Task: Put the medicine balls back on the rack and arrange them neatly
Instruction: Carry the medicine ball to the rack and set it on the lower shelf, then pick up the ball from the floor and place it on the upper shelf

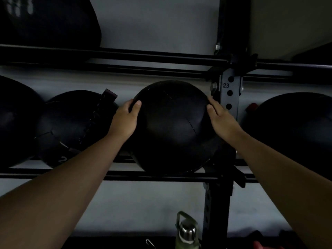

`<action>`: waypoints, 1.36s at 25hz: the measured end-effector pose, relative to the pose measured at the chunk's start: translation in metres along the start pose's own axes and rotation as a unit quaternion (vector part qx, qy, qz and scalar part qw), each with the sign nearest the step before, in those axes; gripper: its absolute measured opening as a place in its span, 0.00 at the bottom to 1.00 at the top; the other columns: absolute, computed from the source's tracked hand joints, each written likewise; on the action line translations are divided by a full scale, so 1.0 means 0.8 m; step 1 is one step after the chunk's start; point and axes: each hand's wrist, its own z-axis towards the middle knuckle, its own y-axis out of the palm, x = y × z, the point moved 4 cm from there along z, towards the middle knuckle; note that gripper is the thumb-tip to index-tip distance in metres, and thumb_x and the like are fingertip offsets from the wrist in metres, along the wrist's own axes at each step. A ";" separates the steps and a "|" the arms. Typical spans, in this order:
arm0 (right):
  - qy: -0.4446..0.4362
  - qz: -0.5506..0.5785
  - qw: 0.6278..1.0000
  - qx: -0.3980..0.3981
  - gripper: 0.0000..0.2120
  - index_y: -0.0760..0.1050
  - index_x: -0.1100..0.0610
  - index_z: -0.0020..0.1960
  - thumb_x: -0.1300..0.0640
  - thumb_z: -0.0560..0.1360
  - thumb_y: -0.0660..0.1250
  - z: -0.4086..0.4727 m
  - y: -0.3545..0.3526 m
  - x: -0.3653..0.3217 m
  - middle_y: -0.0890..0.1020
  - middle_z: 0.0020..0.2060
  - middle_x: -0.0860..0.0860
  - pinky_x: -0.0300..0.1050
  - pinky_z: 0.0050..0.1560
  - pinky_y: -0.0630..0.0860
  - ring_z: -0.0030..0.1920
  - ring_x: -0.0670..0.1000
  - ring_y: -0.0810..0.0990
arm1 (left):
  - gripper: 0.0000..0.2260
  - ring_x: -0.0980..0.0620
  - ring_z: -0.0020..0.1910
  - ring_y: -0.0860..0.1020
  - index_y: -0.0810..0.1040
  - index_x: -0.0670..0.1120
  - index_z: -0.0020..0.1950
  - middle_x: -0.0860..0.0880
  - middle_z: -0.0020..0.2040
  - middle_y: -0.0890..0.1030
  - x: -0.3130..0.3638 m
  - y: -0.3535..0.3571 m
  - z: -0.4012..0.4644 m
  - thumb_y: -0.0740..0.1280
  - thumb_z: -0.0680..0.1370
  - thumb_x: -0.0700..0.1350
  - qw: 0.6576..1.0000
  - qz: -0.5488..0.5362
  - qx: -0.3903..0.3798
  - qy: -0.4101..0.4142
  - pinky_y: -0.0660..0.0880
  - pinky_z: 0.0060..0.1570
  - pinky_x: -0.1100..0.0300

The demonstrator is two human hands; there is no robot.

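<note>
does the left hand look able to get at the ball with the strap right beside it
Probably yes: the left hand is already beside the strapped ball with nothing between, but it is holding the middle ball.

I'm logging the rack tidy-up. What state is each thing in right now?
Middle ball: on the rack rails, held from both sides.
Left hand: pressed on ball.
Right hand: pressed on ball.
Ball to its left: racked, untouched.
Water bottle: upright, capped.

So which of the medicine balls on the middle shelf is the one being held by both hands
The middle ball, just left of the upright post. The left hand and right hand press on its sides; the other balls on that shelf are untouched.
</note>
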 end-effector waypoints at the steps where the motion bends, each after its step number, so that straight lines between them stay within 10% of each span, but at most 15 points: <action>1: 0.019 -0.008 1.000 -0.005 0.27 0.57 0.42 0.84 0.42 0.86 0.53 -0.012 -0.004 -0.002 0.64 0.83 0.52 0.55 0.81 0.60 0.82 0.56 0.63 | 0.24 0.45 0.78 0.72 0.70 0.50 0.81 0.46 0.79 0.73 0.006 -0.005 -0.012 0.59 0.87 0.57 1.000 0.014 -0.001 0.011 0.66 0.66 0.59; 7: 0.101 -0.043 0.994 0.008 0.19 0.74 0.47 0.74 0.50 0.83 0.66 -0.142 -0.008 -0.003 0.82 0.67 0.53 0.43 0.58 0.72 0.66 0.54 0.80 | 0.17 0.47 0.82 0.65 0.81 0.48 0.72 0.49 0.79 0.73 0.018 -0.002 -0.136 0.67 0.84 0.47 0.932 0.145 -0.119 0.311 0.61 0.78 0.54; 13: 0.237 -0.184 0.954 -0.013 0.10 0.84 0.45 0.57 0.52 0.81 0.65 -0.360 0.008 0.014 0.85 0.44 0.49 0.40 0.43 0.72 0.39 0.50 0.81 | 0.14 0.52 0.68 0.77 0.80 0.52 0.69 0.54 0.70 0.79 -0.050 0.040 -0.276 0.67 0.83 0.50 0.849 0.152 -0.438 0.254 0.73 0.68 0.55; 19: 0.384 -0.300 0.855 -0.178 0.12 0.85 0.55 0.54 0.55 0.80 0.63 -0.668 0.011 0.032 0.86 0.54 0.60 0.49 0.52 0.78 0.55 0.62 0.84 | 0.11 0.50 0.55 0.83 0.85 0.46 0.63 0.49 0.56 0.86 -0.111 0.076 -0.514 0.71 0.81 0.45 0.705 0.163 -0.656 0.214 0.73 0.50 0.67; 24: 0.525 -0.254 0.768 -0.264 0.16 0.83 0.55 0.61 0.56 0.82 0.59 -0.909 0.016 0.002 0.85 0.63 0.57 0.52 0.63 0.79 0.63 0.60 0.83 | 0.12 0.53 0.50 0.82 0.83 0.52 0.63 0.55 0.52 0.85 -0.142 0.069 -0.710 0.69 0.82 0.53 0.575 0.205 -0.768 0.193 0.77 0.54 0.56; 27: 0.595 -0.226 0.723 -0.269 0.15 0.82 0.59 0.62 0.55 0.84 0.59 -1.044 0.013 -0.040 0.84 0.63 0.61 0.50 0.59 0.77 0.63 0.62 0.83 | 0.17 0.49 0.60 0.80 0.79 0.52 0.70 0.51 0.64 0.82 -0.146 0.038 -0.820 0.67 0.84 0.56 0.480 0.251 -0.825 0.159 0.77 0.66 0.49; 34: 0.743 -0.154 0.632 -0.161 0.17 0.81 0.55 0.64 0.53 0.84 0.57 -1.331 -0.021 -0.163 0.83 0.64 0.61 0.51 0.55 0.77 0.61 0.64 0.82 | 0.20 0.52 0.63 0.77 0.76 0.55 0.75 0.53 0.71 0.80 -0.089 -0.072 -1.073 0.65 0.83 0.58 0.333 0.270 -0.885 0.179 0.72 0.59 0.57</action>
